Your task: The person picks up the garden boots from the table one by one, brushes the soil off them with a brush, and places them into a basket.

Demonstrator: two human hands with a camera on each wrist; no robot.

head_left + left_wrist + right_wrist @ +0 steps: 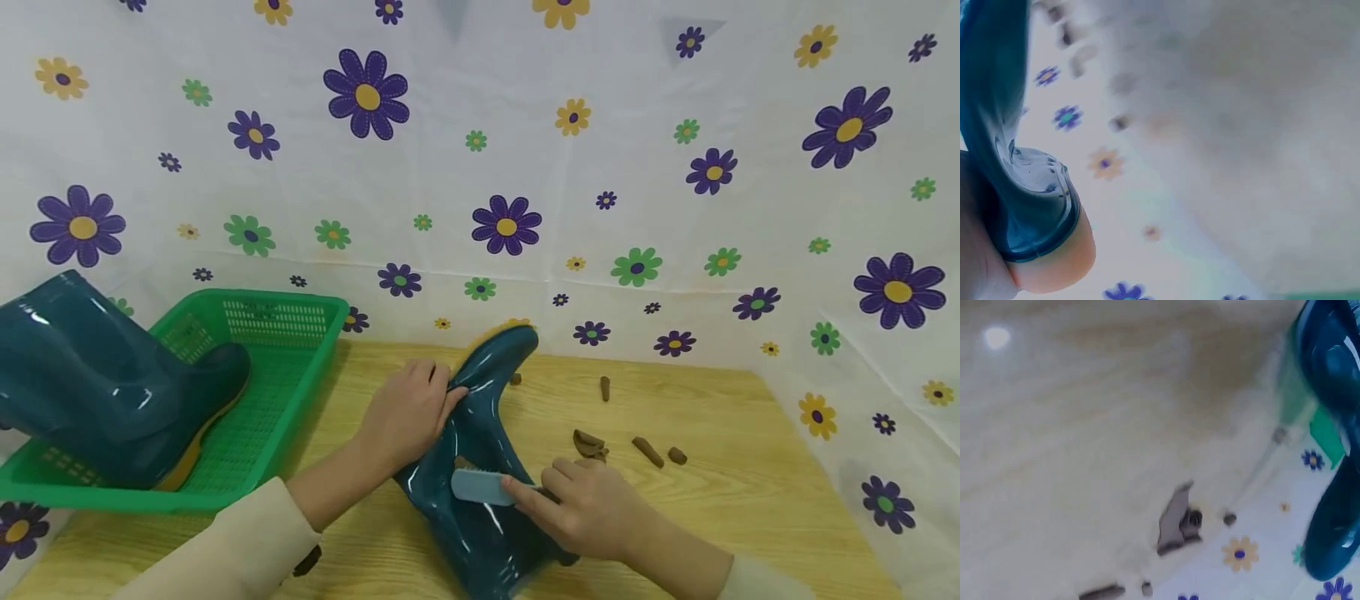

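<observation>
A glossy dark teal rubber boot (483,417) with a yellowish sole lies tilted on the wooden table, toe pointing away. My left hand (408,412) grips it near the ankle; in the left wrist view the boot (997,94) fills the left edge beside part of that hand. With my right hand (592,508) I hold a light blue brush (482,487) by its handle, the index finger stretched along it. The brush head lies over the boot's shaft, bristles facing away from me. A brown clump (462,462) shows just beyond it on the boot.
A second teal boot (120,383) sits in a green plastic basket (318,367) at the left. Brown lumps (588,444) and a brown stick-like piece (647,452) are scattered on the table (720,517) to the right. A flower-patterned sheet (435,167) stands behind the table.
</observation>
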